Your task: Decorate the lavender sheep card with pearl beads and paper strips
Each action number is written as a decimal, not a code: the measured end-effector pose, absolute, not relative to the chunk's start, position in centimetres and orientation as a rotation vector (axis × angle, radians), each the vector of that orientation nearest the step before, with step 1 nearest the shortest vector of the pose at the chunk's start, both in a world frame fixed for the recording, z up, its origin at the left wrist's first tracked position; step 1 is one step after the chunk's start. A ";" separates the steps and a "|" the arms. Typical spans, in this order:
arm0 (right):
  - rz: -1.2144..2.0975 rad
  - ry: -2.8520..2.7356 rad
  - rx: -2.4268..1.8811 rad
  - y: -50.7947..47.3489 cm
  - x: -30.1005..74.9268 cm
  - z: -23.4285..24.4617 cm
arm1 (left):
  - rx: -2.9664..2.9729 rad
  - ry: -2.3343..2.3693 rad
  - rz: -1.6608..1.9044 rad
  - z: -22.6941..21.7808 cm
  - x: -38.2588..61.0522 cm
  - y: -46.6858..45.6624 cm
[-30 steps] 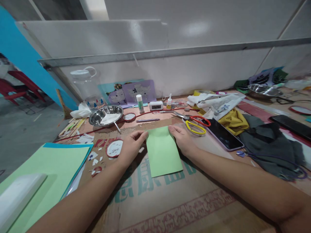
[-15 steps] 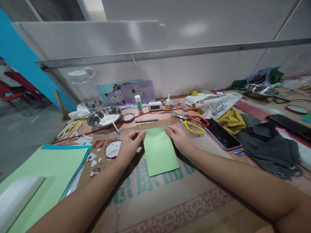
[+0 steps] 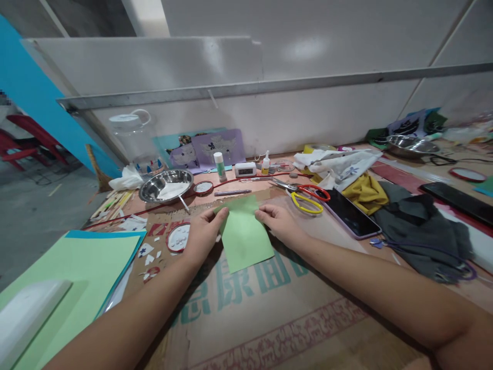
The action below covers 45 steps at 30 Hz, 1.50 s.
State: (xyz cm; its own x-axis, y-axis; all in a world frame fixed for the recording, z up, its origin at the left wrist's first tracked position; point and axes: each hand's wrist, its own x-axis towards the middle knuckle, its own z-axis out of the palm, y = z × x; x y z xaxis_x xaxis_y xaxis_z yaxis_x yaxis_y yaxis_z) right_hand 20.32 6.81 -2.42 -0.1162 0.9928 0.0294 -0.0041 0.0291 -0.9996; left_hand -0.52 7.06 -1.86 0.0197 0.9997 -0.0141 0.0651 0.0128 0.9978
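Note:
A light green sheet of paper (image 3: 246,241) is held between my two hands above the printed cardboard (image 3: 246,308). My left hand (image 3: 204,228) pinches its left edge, thumb on top. On the opposite edge, my right hand (image 3: 283,223) grips with thumb and fingers closed. The far part of the sheet bends up and back beyond my fingers, while its near end hangs toward me. Beside my left hand lies a round red-rimmed lid (image 3: 177,237) with small beads in it. Scissors (image 3: 304,195) with red and yellow handles rest beyond my right hand.
At left, a white object (image 3: 31,318) lies on larger green sheets (image 3: 88,267). Behind are a metal bowl (image 3: 148,187), a glue stick (image 3: 219,165), a small clock (image 3: 245,169) and a clear jug (image 3: 134,144). A phone (image 3: 352,213) and dark cloth (image 3: 419,231) lie at right.
The green paper has shifted slightly left and away from me, and its far part now bends back. Both hands keep hold; my right hand has moved a little left.

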 end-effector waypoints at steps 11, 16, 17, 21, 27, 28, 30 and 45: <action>1.369 -1.273 -1.115 7.0 20.2 -2.8 | 1.142 1.214 1.244 -2.1 -0.7 7.5; 1.371 -1.263 -1.112 7.1 20.3 -3.0 | 1.108 1.194 1.254 -2.5 -0.7 7.7; 1.372 -1.261 -1.112 7.2 20.3 -3.0 | 1.101 1.191 1.259 -2.6 -0.7 7.8; 1.384 -1.251 -1.117 7.2 20.3 -3.2 | 1.071 1.185 1.307 -2.7 -0.8 8.0; 1.379 -1.241 -1.127 7.3 20.4 -3.4 | 1.083 1.185 1.286 -2.4 -0.8 8.2; 1.375 -1.240 -1.125 7.3 20.4 -3.4 | 1.098 1.184 1.266 -2.4 -0.7 8.1; 1.364 -1.235 -1.120 7.3 20.5 -3.3 | 1.134 1.179 1.218 -2.4 -0.6 7.9; 1.327 -1.236 -1.153 7.0 20.4 -2.4 | 1.110 1.185 1.208 -2.8 -0.6 7.9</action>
